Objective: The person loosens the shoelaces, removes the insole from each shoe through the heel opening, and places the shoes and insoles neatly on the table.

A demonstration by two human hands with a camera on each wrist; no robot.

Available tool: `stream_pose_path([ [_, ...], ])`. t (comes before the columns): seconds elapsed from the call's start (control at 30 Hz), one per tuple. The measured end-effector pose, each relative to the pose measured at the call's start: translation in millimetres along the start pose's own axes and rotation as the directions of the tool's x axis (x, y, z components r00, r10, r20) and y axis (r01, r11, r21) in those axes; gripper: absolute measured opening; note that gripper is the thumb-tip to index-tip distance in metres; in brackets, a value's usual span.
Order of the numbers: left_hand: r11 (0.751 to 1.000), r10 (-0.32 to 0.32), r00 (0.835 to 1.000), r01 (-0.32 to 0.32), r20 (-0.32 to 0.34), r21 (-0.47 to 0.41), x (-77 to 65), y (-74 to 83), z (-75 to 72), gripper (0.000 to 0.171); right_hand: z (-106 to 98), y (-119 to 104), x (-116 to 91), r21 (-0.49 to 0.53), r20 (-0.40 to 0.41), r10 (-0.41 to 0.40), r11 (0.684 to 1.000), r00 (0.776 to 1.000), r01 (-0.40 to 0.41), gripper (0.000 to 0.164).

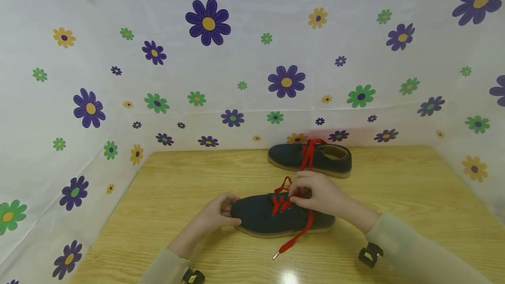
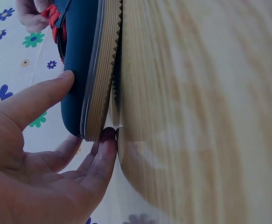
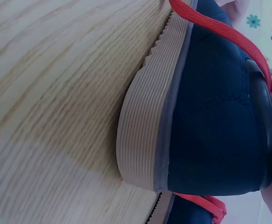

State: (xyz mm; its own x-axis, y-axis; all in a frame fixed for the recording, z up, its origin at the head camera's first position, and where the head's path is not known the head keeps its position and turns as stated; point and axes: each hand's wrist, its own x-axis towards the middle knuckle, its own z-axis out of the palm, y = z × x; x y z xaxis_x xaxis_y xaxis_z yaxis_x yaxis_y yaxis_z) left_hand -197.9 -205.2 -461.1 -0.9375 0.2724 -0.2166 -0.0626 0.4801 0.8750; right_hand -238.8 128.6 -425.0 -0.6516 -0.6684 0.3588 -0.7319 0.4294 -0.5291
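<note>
A dark navy shoe [image 1: 256,214] with a tan ribbed sole lies on the table, toe to the left. At the toe, my left hand [image 1: 216,214] holds it, thumb on the upper and fingers around the tip, as the left wrist view shows with the shoe's sole [image 2: 101,84]. My right hand [image 1: 321,191] pinches the red shoelace near the top eyelets; its fingertips partly hide the exact spot. One loose lace end [image 1: 287,245] with a metal tip drapes over the shoe's near side. In the right wrist view the lace [image 3: 224,31] crosses above the heel [image 3: 215,140].
Behind stands a second navy shoe [image 1: 286,154], its red lace [image 1: 309,154] tied on top and hanging toward the near shoe. The wooden table [image 1: 177,179] meets a white flower-patterned cloth [image 1: 244,56] at the back and sides.
</note>
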Motion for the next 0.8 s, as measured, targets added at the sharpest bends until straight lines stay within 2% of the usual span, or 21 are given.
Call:
stream_pose_path([
  [0.13, 1.000, 0.000, 1.000, 0.000, 0.000, 0.003, -0.1, 0.2, -0.4, 0.063, 1.8, -0.5, 0.9, 0.000, -0.030, 0.030, 1.000, 0.999, -0.030, 0.015],
  [0.3, 1.000, 0.005, 1.000, -0.005, 0.009, -0.004, 0.4, -0.4, -1.4, 0.063, 6.4, 4.0, 0.4, 0.156, -0.081, 0.150, 0.978, 0.985, -0.136, 0.019],
  [0.37, 1.000, 0.005, 1.000, -0.005, 0.011, -0.005, 0.4, -1.1, -1.4, 0.063, 7.7, 5.5, -0.6, 0.216, -0.099, 0.178, 0.964, 0.979, -0.154, 0.018],
  [0.47, 1.000, 0.001, 1.000, -0.001, 0.011, -0.004, 0.3, -1.4, -1.0, 0.063, 7.6, 4.2, -2.1, 0.249, -0.104, 0.191, 0.955, 0.976, -0.161, 0.017],
  [0.57, 1.000, -0.003, 1.000, 0.003, 0.011, 0.000, -0.1, -1.2, 0.1, 0.063, 6.7, 2.4, -3.2, 0.189, -0.096, 0.168, 0.971, 0.981, -0.147, 0.016],
  [0.7, 1.000, -0.006, 1.000, 0.006, 0.009, -0.006, -0.5, 0.2, 0.8, 0.063, 6.0, -0.4, -0.3, -0.002, -0.062, 0.115, 0.993, 0.991, -0.115, 0.021],
  [0.8, 1.000, -0.011, 1.000, 0.011, 0.007, -0.010, -0.6, 1.5, 0.9, 0.063, 5.5, -2.0, 2.5, -0.131, -0.018, 0.087, 0.987, 0.996, -0.088, 0.029],
])
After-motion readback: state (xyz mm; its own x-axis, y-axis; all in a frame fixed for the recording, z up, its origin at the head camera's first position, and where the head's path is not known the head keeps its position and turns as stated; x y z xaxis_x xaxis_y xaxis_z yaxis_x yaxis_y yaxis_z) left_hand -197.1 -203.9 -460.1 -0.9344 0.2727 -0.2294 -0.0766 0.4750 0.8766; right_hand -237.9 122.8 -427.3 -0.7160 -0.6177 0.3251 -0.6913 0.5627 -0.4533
